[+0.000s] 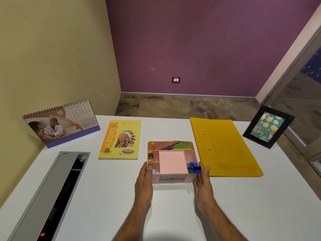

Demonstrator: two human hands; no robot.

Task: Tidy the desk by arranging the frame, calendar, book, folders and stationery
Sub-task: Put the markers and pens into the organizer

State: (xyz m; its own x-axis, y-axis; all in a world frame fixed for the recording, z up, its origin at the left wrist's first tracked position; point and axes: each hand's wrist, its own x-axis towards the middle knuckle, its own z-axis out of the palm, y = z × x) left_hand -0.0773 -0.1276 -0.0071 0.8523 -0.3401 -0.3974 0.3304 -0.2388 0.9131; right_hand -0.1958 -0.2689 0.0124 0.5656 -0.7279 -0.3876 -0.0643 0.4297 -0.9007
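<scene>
A pink desk organiser (pixel 171 161) stands in the middle of the white desk (pixel 107 197), holding a pink notepad, pens, blue and green markers and a small stapler. My left hand (pixel 145 180) lies flat against its left side and my right hand (pixel 202 181) against its right side, so both hands press on it. A yellow book (pixel 120 139) lies flat to the left. A spiral desk calendar (pixel 60 123) stands at the far left. Yellow folders (pixel 224 146) lie stacked on the right. A black picture frame (pixel 268 126) stands at the far right corner.
A grey cable tray with an open lid (pixel 52 193) is set into the desk at the left. The desk's far edge drops to a patterned floor (pixel 182 105). A glass partition stands at the right.
</scene>
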